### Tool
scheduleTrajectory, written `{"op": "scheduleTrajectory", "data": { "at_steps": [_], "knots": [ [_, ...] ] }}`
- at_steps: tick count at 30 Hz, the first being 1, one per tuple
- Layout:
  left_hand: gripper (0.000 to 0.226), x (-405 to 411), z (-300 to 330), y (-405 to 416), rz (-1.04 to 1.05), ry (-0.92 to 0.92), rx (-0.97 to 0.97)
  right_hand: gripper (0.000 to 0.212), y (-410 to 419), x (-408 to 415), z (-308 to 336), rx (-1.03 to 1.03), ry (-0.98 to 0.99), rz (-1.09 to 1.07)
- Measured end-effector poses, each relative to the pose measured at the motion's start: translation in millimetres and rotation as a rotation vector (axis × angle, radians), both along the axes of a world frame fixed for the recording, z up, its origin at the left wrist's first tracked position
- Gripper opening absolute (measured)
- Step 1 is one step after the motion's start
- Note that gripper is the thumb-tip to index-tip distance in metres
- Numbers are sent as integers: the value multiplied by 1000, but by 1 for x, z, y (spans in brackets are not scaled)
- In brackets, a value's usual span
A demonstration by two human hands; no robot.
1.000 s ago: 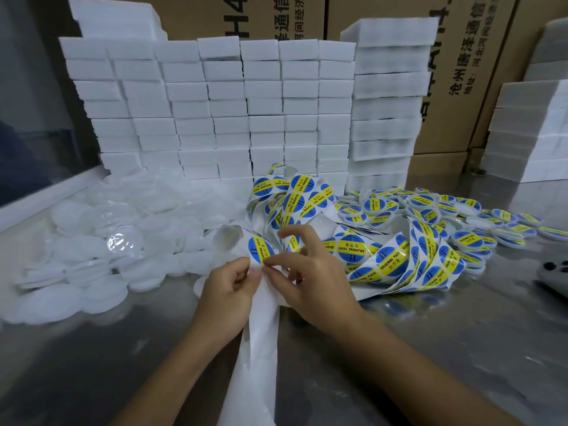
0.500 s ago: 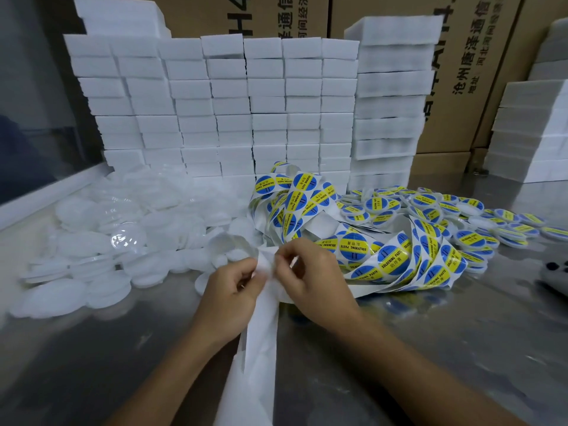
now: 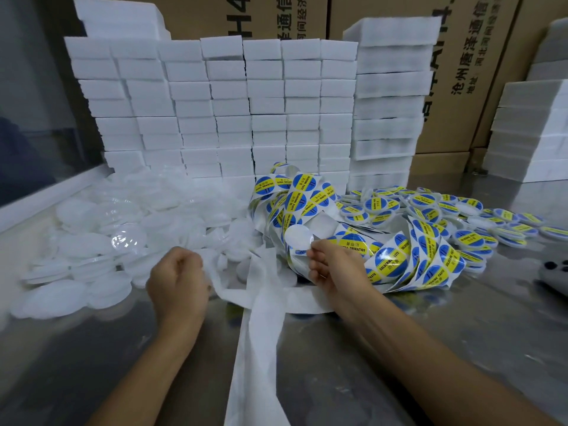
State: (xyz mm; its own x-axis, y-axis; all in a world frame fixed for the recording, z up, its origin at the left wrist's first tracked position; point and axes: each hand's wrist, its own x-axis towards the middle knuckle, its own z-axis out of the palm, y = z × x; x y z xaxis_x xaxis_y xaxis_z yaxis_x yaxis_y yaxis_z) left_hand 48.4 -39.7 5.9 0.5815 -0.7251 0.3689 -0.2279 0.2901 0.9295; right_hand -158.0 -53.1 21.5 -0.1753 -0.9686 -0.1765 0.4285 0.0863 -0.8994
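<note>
My right hand [image 3: 333, 267] pinches a round sticker [image 3: 298, 237] by its edge, its white back towards me, just above the tangled strip of blue and yellow labels [image 3: 393, 256]. My left hand [image 3: 176, 279] has its fingers curled around the white backing paper [image 3: 261, 327], which trails towards me over the metal table [image 3: 461, 339]. A heap of clear round plastic lids [image 3: 101, 238] lies to the left of the hands. Labelled lids [image 3: 461, 216] are piled at the right.
Stacks of white foam blocks [image 3: 233, 106] form a wall behind the piles, with more foam stacks [image 3: 534, 133] at the far right. Brown cardboard boxes [image 3: 461, 63] stand behind. A dark grey object [image 3: 556, 272] sits at the right edge.
The two hands have drawn apart. The right hand has peeled a round sticker off the strip and lifted it; the left hand has pulled the backing paper away to the left.
</note>
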Motion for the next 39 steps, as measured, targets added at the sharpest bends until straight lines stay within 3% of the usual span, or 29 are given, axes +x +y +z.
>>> {"op": "scheduleTrajectory", "data": {
  "at_steps": [4, 9, 13, 18, 25, 30, 39],
  "knots": [
    [24, 17, -1, -10, 105, 92, 135, 10, 1, 0, -2, -47, -4, 18],
    [22, 24, -9, -9, -81, -452, 353, 22, 4, -1, -1, -103, 21, 27],
    [5, 18, -10, -5, -141, -631, 343, 19, 6, -1, 2, -111, 41, 25],
    [24, 19, -11, -4, -135, -664, 368, 6, 6, 2, 1, -139, 81, 0],
    [16, 21, -10, -7, -34, -634, 327, 17, 9, 8, -5, -174, 145, 4],
    [16, 20, -12, -7, -52, -782, 360, 19, 9, 14, -14, -180, 249, -5],
    [25, 20, -10, -4, -26, -678, 445, 22, 7, 12, -17, -241, 305, -2]
  ]
}}
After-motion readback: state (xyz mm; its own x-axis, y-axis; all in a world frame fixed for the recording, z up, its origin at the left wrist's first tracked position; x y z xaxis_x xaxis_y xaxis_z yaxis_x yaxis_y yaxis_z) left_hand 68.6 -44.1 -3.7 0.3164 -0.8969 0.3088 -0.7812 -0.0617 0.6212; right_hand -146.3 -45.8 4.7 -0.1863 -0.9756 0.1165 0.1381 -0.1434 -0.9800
